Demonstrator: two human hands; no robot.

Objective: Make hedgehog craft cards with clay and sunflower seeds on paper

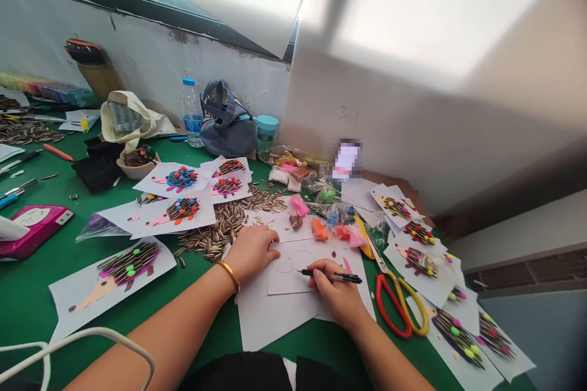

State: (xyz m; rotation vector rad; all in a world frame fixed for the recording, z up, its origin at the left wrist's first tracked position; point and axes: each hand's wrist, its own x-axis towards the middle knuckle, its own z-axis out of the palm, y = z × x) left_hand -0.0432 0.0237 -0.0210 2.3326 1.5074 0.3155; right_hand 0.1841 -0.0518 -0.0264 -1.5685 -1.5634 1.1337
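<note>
My right hand (337,296) grips a black pen (342,277), its tip at a small white sheet of paper (284,283). A faint outline drawing (293,263) shows on that sheet. Fingers out, my left hand (254,248) rests at the sheet's left edge, with a gold bracelet (229,276) on the wrist. Larger white paper (257,324) lies underneath. Just beyond the hands are bits of clay: orange (318,229), brown (296,220) and pink (299,205). A heap of striped sunflower seeds (220,229) spreads beyond my left hand.
Scissors (394,299) with red and yellow handles lie at the right. Hedgehog pictures made with seeds (131,263) lie left, others (415,259) right. At the back stand a water bottle (191,113), a grey-blue bag (227,128) and a phone (346,160). A white cable (101,333) crosses the lower left.
</note>
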